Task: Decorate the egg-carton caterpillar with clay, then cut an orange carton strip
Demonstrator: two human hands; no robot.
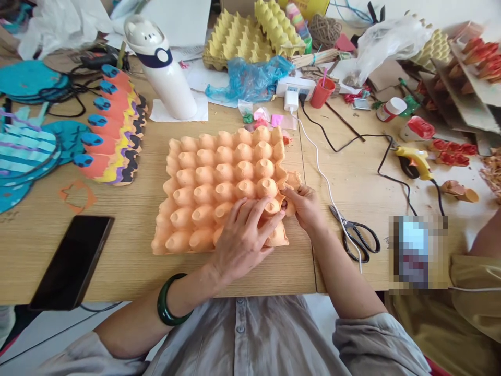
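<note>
An orange egg tray (203, 196) lies cups-up on the wooden table in front of me. My left hand (245, 232) rests over its lower right part, fingers stretched and spread, the thumb and index finger on either side of one cup. At the right edge, my right hand (303, 206) pinches a strip of the tray (293, 180) between thumb and fingers. This strip sticks out past a ragged edge; whether it is still joined to the tray is hidden. Black-handled scissors (358, 235) lie right of my right hand, with a white cable across them.
A black phone (72, 261), a white bottle (168, 78) and painted egg-tray pieces (113, 130) stand or lie leftward. Behind are yellow egg trays (238, 39), a blue plastic bag (250, 75) and a power strip (295, 86). A yellow glue gun (415, 159) lies right, near another person's sleeve (475, 292).
</note>
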